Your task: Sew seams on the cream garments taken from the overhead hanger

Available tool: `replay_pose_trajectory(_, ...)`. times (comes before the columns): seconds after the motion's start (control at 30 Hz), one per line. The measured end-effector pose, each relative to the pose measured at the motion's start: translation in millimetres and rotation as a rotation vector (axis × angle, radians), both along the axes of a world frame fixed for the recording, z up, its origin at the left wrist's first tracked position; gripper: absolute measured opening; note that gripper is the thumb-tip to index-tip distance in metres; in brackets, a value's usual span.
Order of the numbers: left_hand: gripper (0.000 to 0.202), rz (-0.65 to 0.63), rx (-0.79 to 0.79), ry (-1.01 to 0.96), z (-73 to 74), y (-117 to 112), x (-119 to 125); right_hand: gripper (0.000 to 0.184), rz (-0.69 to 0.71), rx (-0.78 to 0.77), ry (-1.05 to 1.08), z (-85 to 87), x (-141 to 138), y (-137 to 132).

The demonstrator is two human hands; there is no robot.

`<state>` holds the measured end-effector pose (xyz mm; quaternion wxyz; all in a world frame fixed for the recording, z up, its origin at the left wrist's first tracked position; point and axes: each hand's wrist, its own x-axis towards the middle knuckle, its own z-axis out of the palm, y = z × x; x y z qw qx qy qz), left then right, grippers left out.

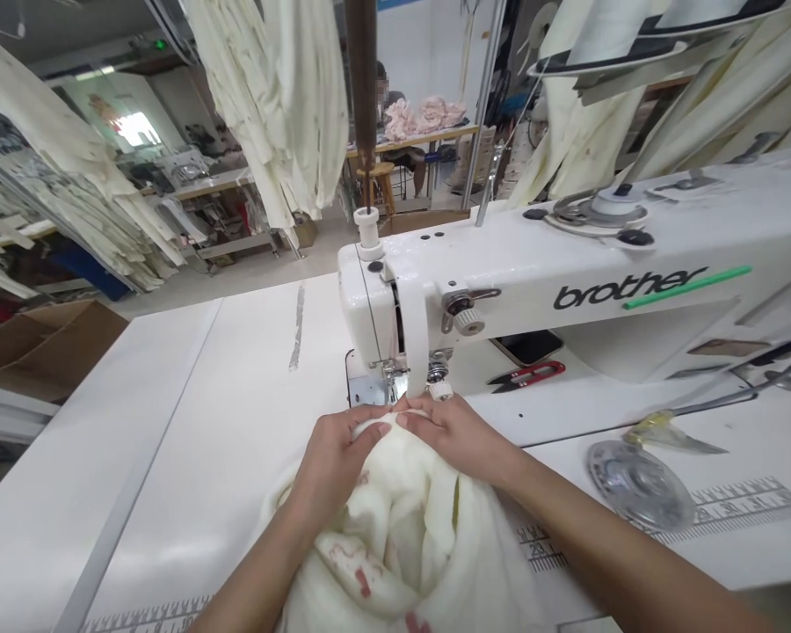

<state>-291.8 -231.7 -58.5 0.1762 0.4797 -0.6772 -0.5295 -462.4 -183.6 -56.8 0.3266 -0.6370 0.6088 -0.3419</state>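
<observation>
A bunched cream padded fabric with red printed marks fills the space below my hands. My left hand and my right hand both press and pinch its folded edge, fingertips almost meeting. That edge lies just in front of the presser foot of a white Brother sewing machine. The needle area is partly hidden by the machine head and my fingers.
The white sewing table has a printed ruler. Red-handled thread snips, a phone and a clear round disc lie right of the machine. Cream fabric strips hang overhead. A cardboard box stands left.
</observation>
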Motion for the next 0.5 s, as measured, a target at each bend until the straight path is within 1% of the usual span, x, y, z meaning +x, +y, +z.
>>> replay_pose_trajectory(0.1, 0.037, 0.027, -0.050, -0.064, -2.8, -4, -1, 0.018, -0.102, 0.001, -0.001, -3.1, 1, -2)
replay_pose_trajectory(0.2, 0.036, -0.024, -0.085, -0.075, -3.0, -11, -4, 0.016, -0.180, 0.029, 0.018, -5.6, 1, -6)
replay_pose_trajectory(0.23, 0.034, -0.051, -0.137, -0.078, -2.7, -14, -5, 0.017, -0.207, 0.040, 0.065, -5.6, 0, -8)
replay_pose_trajectory(0.3, 0.029, -0.088, -0.282, -0.110, -2.2, -19, -8, 0.016, -0.260, 0.053, 0.241, -4.5, 1, -12)
replay_pose_trajectory(0.37, 0.025, -0.073, -0.388, -0.187, -2.0, -23, -12, 0.013, -0.283, 0.059, 0.418, -2.5, 2, -16)
replay_pose_trajectory(0.43, 0.024, -0.045, -0.416, -0.263, -2.0, -26, -16, 0.012, -0.289, 0.061, 0.513, -0.9, 4, -20)
replay_pose_trajectory(0.5, 0.022, -0.024, -0.425, -0.301, -1.8, -27, -20, 0.012, -0.299, 0.068, 0.538, -0.5, 5, -22)
